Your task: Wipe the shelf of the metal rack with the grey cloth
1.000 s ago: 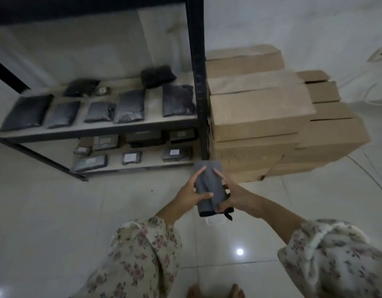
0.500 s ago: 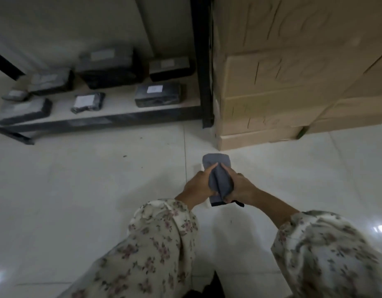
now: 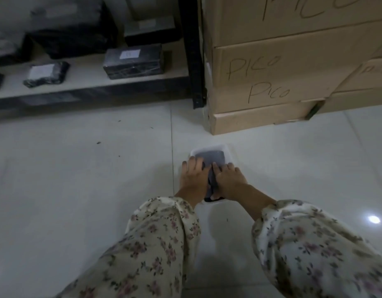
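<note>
Both hands palms-down, left hand (image 3: 193, 176) & right hand (image 3: 227, 179) pressing grey cloth (image 3: 211, 158) into tub (image 3: 228, 153)

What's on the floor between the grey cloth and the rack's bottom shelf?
Head view: only bare tile floor with dark specks lies between the grey cloth and the bottom shelf.

Both hands cover the grey cloth (image 3: 210, 157) middle; the metal rack (image 3: 191, 61) top is cropped.

both hands, left (image 3: 193, 176) and right (image 3: 227, 179), press the grey cloth (image 3: 211, 158) into a clear tub (image 3: 225, 148) on the floor.
</note>
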